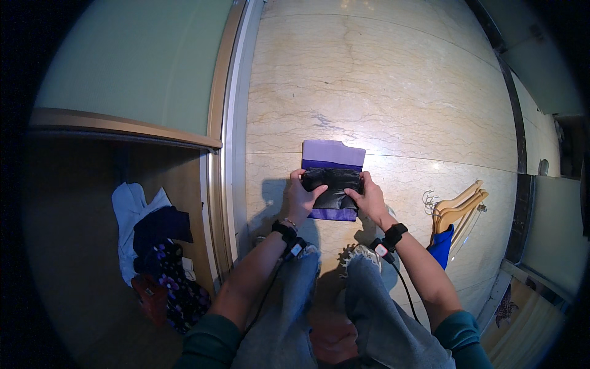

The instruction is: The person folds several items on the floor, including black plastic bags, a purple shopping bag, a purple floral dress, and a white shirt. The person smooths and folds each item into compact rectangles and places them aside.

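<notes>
A purple and lavender folded item (333, 153), possibly a bag or packet, lies in front of me over the stone-look floor. On it is a crinkled black sheet (333, 198) that looks like plastic or shiny fabric. My left hand (304, 196) grips the left edge of the black piece, thumb on top and fingers at its upper corner. From the right side, my right hand (368, 196) holds it the same way. The fingertips beneath the edges are hidden, and whether the item rests on the floor cannot be told.
Wooden clothes hangers (454, 207) lie on the floor at right, with blue cloth (441, 246) against them. At left, an open cabinet with a metal-framed sliding door (126, 131) holds piled clothes (159, 249). Cables run from both wrist devices. My jeans-clad knees are close below my hands.
</notes>
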{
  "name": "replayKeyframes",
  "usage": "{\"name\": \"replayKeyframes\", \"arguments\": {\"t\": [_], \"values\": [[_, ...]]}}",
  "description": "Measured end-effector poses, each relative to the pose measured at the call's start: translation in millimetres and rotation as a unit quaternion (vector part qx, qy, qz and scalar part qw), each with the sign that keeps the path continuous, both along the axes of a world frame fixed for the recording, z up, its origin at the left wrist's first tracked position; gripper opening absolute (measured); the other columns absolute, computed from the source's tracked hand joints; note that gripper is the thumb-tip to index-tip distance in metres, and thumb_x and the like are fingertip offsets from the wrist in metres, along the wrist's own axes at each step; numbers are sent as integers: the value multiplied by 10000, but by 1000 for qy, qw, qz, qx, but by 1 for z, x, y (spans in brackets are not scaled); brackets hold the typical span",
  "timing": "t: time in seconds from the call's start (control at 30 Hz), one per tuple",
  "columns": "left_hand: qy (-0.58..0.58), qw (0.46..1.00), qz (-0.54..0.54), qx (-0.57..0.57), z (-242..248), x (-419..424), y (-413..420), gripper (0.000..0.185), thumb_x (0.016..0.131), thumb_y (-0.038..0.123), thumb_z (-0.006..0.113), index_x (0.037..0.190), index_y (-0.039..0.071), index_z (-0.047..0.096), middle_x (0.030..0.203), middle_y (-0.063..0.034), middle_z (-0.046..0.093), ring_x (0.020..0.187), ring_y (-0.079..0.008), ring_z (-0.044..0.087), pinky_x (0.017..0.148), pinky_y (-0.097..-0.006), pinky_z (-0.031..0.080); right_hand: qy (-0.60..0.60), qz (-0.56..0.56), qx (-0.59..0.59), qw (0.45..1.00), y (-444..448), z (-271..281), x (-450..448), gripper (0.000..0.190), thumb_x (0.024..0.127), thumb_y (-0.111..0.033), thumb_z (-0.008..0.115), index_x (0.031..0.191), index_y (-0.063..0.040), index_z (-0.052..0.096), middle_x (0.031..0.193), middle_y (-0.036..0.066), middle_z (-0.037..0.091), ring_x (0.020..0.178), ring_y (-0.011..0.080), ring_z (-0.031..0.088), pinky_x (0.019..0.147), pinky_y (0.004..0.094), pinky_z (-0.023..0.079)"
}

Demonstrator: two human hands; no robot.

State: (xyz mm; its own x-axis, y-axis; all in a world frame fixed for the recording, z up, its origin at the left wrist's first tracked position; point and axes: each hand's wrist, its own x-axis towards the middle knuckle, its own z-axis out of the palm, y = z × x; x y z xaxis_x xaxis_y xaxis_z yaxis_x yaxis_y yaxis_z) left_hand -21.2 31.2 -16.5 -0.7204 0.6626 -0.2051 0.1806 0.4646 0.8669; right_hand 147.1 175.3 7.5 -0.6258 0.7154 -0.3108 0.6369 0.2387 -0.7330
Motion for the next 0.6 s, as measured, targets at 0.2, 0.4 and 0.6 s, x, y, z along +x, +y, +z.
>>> {"name": "replayKeyframes", "arguments": {"t": [0.2,0.4,0.6], "values": [[297,951,-86,-9,52,9,-8,929,762,310,888,1501,101,365,1512,-216,368,1454,-475,307,1136,-533,382,-17,-41,8,999,-11,16,-1,497,833,-168,823,1180,-34,493,839,159,702,692,249,667,653,351,525],[306,939,-154,-25,59,15,-16,930,813,346,835,1533,59,320,1635,-248,174,1513,-508,100,1219,-612,170,190,-155,-41,969,2,11,-21,358,855,-102,796,1099,-37,542,732,57,600,598,136,492,559,290,424],[-25,999,42,-16,46,-21,10,836,876,334,759,1528,23,338,1560,-309,314,1472,-522,237,1176,-609,289,211,-174,-64,960,38,2,-36,361,866,-123,803,1099,-27,545,719,10,557,623,96,462,569,264,407]]}}
